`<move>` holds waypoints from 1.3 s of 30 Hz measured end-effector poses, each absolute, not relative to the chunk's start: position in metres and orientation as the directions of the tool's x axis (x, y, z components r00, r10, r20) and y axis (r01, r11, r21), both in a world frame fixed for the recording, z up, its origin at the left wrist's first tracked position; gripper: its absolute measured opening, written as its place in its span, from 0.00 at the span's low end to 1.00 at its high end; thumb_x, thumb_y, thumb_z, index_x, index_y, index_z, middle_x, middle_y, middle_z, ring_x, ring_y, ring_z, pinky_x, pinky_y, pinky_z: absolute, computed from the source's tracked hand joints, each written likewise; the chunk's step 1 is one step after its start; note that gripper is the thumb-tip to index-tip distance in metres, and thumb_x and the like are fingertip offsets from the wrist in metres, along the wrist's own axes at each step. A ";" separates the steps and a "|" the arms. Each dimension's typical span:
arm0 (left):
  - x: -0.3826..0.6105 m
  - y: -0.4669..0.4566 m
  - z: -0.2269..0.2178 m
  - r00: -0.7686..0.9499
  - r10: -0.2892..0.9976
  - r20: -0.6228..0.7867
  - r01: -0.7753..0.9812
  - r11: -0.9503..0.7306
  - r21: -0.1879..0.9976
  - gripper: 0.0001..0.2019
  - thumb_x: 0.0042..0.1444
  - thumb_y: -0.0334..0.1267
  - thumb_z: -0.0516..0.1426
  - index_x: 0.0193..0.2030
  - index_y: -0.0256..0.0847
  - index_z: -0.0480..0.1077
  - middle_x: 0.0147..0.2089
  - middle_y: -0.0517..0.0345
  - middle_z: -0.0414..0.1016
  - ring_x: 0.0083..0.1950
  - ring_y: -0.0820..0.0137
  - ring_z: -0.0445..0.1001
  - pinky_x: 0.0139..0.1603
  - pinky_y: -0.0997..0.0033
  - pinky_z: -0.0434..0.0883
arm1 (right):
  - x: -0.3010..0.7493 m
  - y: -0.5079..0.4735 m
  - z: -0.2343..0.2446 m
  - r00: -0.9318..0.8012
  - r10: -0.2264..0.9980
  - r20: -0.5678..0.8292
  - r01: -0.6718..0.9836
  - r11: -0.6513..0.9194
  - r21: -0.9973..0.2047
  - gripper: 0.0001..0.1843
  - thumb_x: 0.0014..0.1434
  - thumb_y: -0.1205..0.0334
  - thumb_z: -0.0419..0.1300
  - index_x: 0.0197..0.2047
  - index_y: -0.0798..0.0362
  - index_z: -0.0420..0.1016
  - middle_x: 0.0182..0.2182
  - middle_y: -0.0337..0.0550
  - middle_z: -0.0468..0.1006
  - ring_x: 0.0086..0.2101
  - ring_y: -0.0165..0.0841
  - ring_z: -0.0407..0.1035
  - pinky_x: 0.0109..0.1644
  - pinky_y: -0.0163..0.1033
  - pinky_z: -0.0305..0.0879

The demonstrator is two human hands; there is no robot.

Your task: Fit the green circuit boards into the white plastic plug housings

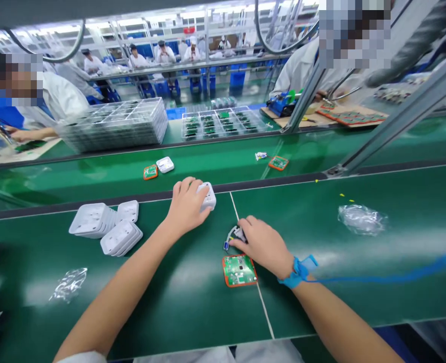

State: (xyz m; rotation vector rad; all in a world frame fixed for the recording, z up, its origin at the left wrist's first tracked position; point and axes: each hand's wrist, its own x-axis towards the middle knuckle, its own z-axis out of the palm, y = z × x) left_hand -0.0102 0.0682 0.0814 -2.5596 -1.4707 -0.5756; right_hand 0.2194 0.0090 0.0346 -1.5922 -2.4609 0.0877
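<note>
My left hand [188,204] is closed around a white plastic housing [209,195] near the rear edge of the green bench. My right hand [263,241] pinches a small white wired part [239,233], partly covered by the fingers. A curved cable with a blue-ended connector [226,245] hangs off that part. Just below it lies a green circuit board [240,270] with an orange rim, flat on the bench. A blue strap [297,272] circles my right wrist. To the left of my left hand stand stacks of white housings [90,220].
Clear plastic bags lie at the left [70,285] and right [362,220]. On the conveyor belt [215,166] behind a dark rail are a white housing [165,164] and orange-rimmed boards [278,162]. Clear trays [120,123] stand beyond. A metal post [382,118] slants at right. Co-workers sit opposite.
</note>
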 end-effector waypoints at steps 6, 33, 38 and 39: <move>-0.023 0.068 0.079 0.444 0.805 0.393 0.833 -0.533 0.152 0.16 0.60 0.35 0.58 0.55 0.42 0.72 0.60 0.41 0.74 0.62 0.48 0.66 0.59 0.43 0.55 | 0.220 0.006 0.022 -0.478 0.867 0.142 0.823 0.498 -0.275 0.06 0.61 0.71 0.63 0.41 0.54 0.71 0.36 0.45 0.76 0.37 0.39 0.73 0.39 0.42 0.67; -0.030 -0.018 0.026 0.422 0.907 0.009 0.590 -0.283 0.756 0.16 0.64 0.46 0.51 0.31 0.41 0.73 0.27 0.61 0.77 0.28 0.71 0.68 0.42 0.65 0.62 | 0.179 -0.016 0.018 -0.603 0.661 0.447 0.582 0.748 -0.321 0.15 0.70 0.66 0.49 0.37 0.50 0.76 0.40 0.46 0.75 0.30 0.31 0.63 0.35 0.40 0.59; -0.032 -0.017 0.026 0.457 0.889 -0.021 0.576 -0.278 0.769 0.15 0.64 0.47 0.53 0.35 0.42 0.76 0.30 0.61 0.79 0.30 0.70 0.70 0.43 0.66 0.61 | 0.186 -0.013 0.020 -0.608 0.660 0.441 0.503 0.750 -0.429 0.13 0.70 0.65 0.51 0.38 0.51 0.76 0.34 0.43 0.69 0.31 0.31 0.62 0.32 0.36 0.58; -0.032 -0.017 0.025 0.455 0.890 -0.022 0.579 -0.277 0.767 0.15 0.64 0.47 0.53 0.34 0.41 0.76 0.30 0.61 0.79 0.30 0.70 0.71 0.44 0.66 0.61 | 0.187 -0.012 0.019 -0.610 0.657 0.443 0.488 0.752 -0.443 0.13 0.70 0.65 0.51 0.39 0.51 0.76 0.34 0.43 0.68 0.31 0.30 0.61 0.31 0.36 0.58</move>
